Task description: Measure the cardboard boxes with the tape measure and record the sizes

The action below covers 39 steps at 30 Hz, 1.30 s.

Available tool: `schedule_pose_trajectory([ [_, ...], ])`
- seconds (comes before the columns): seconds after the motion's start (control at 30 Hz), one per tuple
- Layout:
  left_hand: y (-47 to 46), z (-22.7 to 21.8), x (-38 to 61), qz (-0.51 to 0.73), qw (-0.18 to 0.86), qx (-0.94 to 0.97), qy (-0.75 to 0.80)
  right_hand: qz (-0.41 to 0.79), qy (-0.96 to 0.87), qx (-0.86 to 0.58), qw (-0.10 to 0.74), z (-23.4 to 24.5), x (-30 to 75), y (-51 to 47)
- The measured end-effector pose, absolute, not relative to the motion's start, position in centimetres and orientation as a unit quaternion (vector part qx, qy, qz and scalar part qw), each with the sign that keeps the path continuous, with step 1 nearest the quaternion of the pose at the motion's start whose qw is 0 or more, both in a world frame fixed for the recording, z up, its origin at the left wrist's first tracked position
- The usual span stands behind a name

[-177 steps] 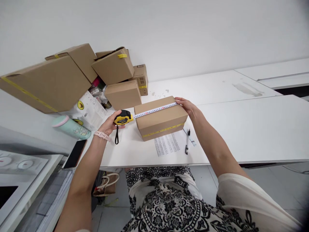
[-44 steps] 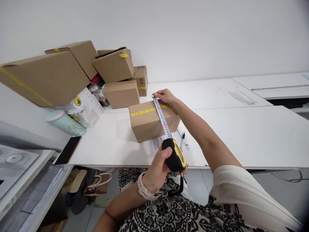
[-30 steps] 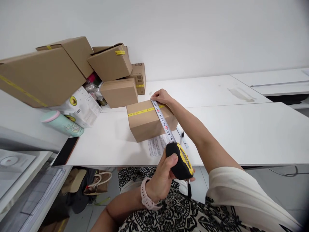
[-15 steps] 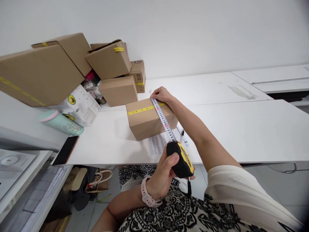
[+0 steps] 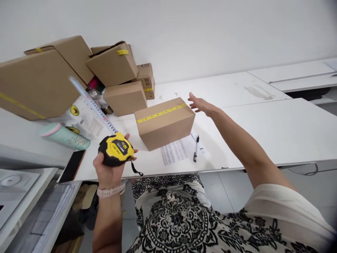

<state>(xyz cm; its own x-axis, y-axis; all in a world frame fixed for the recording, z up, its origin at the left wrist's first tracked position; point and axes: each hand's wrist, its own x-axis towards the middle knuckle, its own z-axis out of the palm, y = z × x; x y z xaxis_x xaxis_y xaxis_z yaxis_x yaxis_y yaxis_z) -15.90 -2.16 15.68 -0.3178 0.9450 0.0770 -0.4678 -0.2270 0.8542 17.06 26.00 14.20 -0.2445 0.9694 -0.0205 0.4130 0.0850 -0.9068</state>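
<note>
My left hand (image 5: 109, 172) is wrapped round a black and yellow tape measure (image 5: 117, 149), over the left part of the table's front edge. Its white blade sticks out toward the upper left, the far end smeared by motion. My right hand (image 5: 201, 104) is open, fingers spread, just beyond the right end of a cardboard box (image 5: 165, 128); whether it touches the box I cannot tell. Yellow tape runs along the top of this closed box. Partly under the box lies a printed sheet (image 5: 175, 153), with a black-capped pen (image 5: 196, 148) to its right.
Several cardboard boxes (image 5: 113, 65) are stacked at the back left. Before them are a white carton with avocado pictures (image 5: 91, 121) and a mint-green bottle (image 5: 65, 136) lying tilted. A dark phone (image 5: 72, 165) rests at the left edge of the white table (image 5: 250, 140).
My left hand has carried the tape measure left, away from the box. My right hand has let go of the blade's end and moved right, its fingers opening.
</note>
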Motion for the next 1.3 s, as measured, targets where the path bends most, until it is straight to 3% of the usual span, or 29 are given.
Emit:
schedule_pose_trajectory([
  [0.2,2.3,13.6,-18.7,0.622,0.605,0.292,0.402,0.517,-0.684,-0.466,0.219,14.7,16.0,22.2],
  [0.27,2.9,13.9,-18.8,0.633,0.590,0.312,0.393,0.526,-0.686,-0.441,0.242,15.6,15.8,21.3],
  [0.37,3.1,15.0,-19.6,0.655,0.559,0.351,0.368,0.510,-0.693,-0.380,0.340,16.0,15.2,20.0],
  [0.53,2.1,14.8,-22.1,0.657,0.537,0.367,0.381,0.411,-0.691,-0.341,0.486,11.9,12.3,16.5],
  [0.73,0.0,10.0,-24.3,0.632,0.557,0.307,0.443,0.361,-0.709,-0.353,0.493,3.6,9.3,13.7],
  [0.87,-1.2,8.0,-24.4,0.612,0.560,0.291,0.477,0.338,-0.724,-0.383,0.462,1.0,9.3,13.1],
  [0.97,-1.7,9.1,-24.4,0.622,0.515,0.322,0.494,0.297,-0.734,-0.411,0.452,0.8,10.4,12.4],
  [1.13,-0.1,15.0,-23.7,0.582,0.395,0.439,0.559,0.206,-0.656,-0.559,0.463,1.4,13.8,11.1],
  [1.3,4.7,20.0,-20.8,0.429,0.210,0.578,0.662,0.176,-0.606,-0.689,0.357,0.7,16.8,10.0],
])
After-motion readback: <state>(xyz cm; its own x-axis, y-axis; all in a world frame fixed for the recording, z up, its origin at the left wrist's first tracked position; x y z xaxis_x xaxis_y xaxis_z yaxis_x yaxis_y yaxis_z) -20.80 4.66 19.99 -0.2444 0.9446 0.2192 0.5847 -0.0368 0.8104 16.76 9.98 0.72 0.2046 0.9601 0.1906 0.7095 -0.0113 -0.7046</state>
